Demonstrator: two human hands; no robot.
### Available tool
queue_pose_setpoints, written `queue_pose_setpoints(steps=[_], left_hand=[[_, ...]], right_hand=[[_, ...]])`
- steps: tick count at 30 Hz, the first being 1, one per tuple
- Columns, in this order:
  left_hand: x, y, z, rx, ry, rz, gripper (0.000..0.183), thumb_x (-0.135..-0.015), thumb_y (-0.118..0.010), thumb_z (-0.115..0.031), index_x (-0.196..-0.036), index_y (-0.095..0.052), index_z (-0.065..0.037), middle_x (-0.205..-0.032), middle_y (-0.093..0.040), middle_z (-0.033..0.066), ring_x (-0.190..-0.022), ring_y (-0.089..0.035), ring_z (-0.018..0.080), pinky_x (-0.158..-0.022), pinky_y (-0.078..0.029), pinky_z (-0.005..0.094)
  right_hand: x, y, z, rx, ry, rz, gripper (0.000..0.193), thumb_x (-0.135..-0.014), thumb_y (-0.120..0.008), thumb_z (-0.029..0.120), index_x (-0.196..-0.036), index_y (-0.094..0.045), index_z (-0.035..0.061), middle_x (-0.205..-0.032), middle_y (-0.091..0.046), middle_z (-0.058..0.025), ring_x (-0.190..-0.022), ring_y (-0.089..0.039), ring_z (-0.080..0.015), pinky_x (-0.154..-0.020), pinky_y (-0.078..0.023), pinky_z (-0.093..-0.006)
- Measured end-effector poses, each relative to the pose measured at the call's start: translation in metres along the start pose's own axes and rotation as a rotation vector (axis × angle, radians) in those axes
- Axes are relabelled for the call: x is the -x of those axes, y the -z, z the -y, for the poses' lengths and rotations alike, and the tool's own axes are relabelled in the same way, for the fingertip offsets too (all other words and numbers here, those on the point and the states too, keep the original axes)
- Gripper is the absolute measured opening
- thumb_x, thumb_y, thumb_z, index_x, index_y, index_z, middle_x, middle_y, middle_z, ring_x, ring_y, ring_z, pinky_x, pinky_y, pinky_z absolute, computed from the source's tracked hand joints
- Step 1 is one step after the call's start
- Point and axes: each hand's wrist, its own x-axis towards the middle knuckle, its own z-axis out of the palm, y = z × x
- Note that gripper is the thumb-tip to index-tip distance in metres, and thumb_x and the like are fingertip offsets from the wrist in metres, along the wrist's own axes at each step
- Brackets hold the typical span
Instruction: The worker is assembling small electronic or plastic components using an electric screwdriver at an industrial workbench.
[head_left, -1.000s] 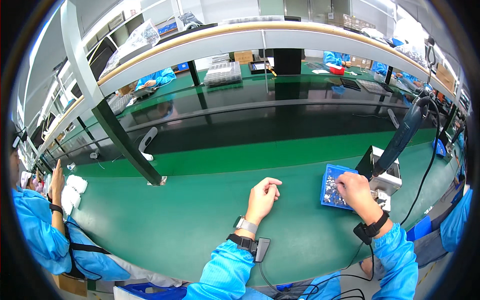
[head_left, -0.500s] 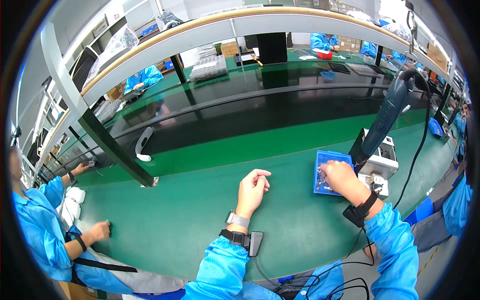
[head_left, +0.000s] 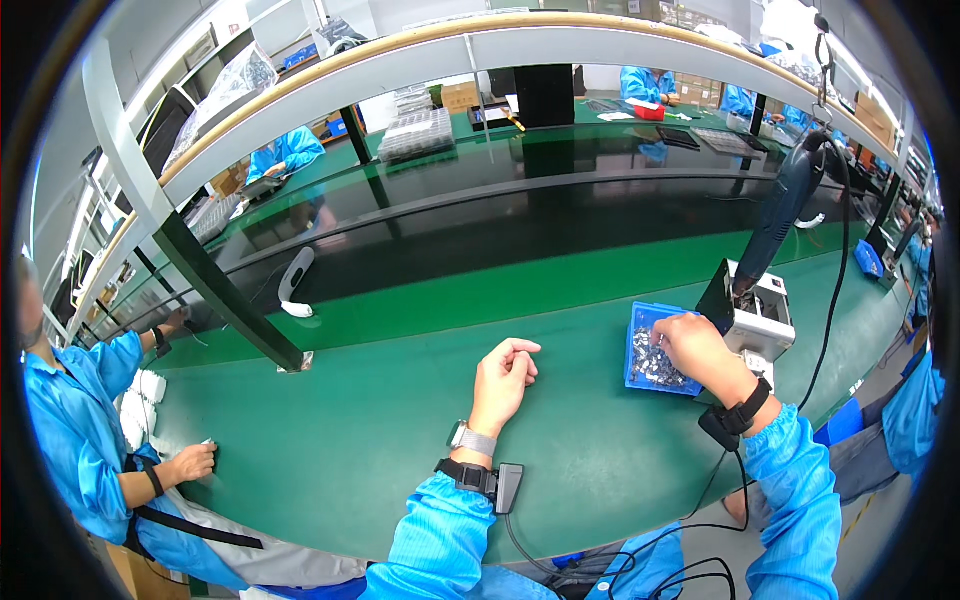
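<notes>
My right hand is over a blue plastic tray at the right. The tray holds many small metallic parts. My right fingers are pinched together at the parts; what is between them, if anything, is too small to make out. Further left, my left hand rests at the green table with its fingers curled in. Its palm is hidden, so I cannot see whether it holds anything. Above and right of the tray hangs a dark electric screwdriver, its tip down by a white boxy machine.
A curved white part lies by the black conveyor. A metal post stands at left, under a long overhead shelf. A co-worker's hand is at the left. Cables hang below my right arm.
My right hand has shifted slightly right in the tray, uncovering more metallic parts. The screwdriver has swung slightly, and the curved white part has moved a little right. My left hand stays put.
</notes>
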Motion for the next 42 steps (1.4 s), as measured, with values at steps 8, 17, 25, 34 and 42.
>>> queue_pose_setpoints(steps=[8, 17, 25, 34, 42], left_hand=[[-0.001, 0.001, -0.001, -0.025, 0.010, -0.001, 0.020, -0.095, -0.049, -0.005, -0.104, -0.067, -0.004, -0.075, -0.062, -0.0004, -0.068, -0.057, 0.0068, -0.064, -0.049, 0.0228], [0.001, -0.002, -0.004, -0.033, 0.028, 0.004, 0.020, -0.095, -0.049, -0.006, -0.104, -0.067, -0.004, -0.075, -0.062, -0.0003, -0.068, -0.057, 0.0071, -0.064, -0.050, 0.0235], [0.001, 0.003, 0.000, -0.042, 0.023, -0.011, 0.020, -0.095, -0.049, -0.007, -0.104, -0.067, -0.003, -0.075, -0.062, -0.0002, -0.068, -0.057, 0.0074, -0.064, -0.050, 0.0236], [0.000, 0.001, 0.001, -0.048, 0.021, 0.006, 0.019, -0.095, -0.050, -0.008, -0.105, -0.066, -0.003, -0.075, -0.062, 0.0000, -0.068, -0.057, 0.0072, -0.064, -0.050, 0.0235], [-0.002, 0.002, 0.013, 0.014, -0.018, -0.021, 0.020, -0.095, -0.049, -0.008, -0.102, -0.067, -0.003, -0.070, -0.062, 0.0013, -0.064, -0.057, 0.0082, -0.060, -0.048, 0.0236]], right_hand=[[-0.001, 0.000, 0.001, 0.017, 0.006, 0.122, 0.008, -0.073, -0.070, 0.011, -0.081, -0.071, 0.0093, -0.082, -0.068, -0.0127, -0.081, -0.068, -0.0328, -0.073, -0.055, -0.0429], [0.001, 0.002, 0.019, 0.065, -0.055, 0.198, 0.005, -0.074, -0.068, 0.016, -0.077, -0.070, 0.0113, -0.079, -0.070, -0.0104, -0.076, -0.069, -0.0316, -0.069, -0.056, -0.0431], [-0.007, 0.019, 0.039, -0.106, -0.100, -0.073, 0.004, -0.076, -0.067, 0.008, -0.079, -0.067, 0.0063, -0.077, -0.069, -0.0120, -0.073, -0.068, -0.0318, -0.064, -0.054, -0.0406], [0.001, 0.019, 0.043, -0.287, -0.063, -0.293, 0.010, -0.077, -0.066, 0.000, -0.087, -0.067, 0.0026, -0.079, -0.067, -0.0130, -0.072, -0.068, -0.0295, -0.064, -0.053, -0.0366], [0.010, 0.013, 0.098, -0.999, -0.284, -0.253, 0.014, -0.084, -0.059, -0.008, -0.090, -0.071, -0.0040, -0.088, -0.064, -0.0084, -0.077, -0.065, -0.0149, -0.069, -0.054, -0.0253]])
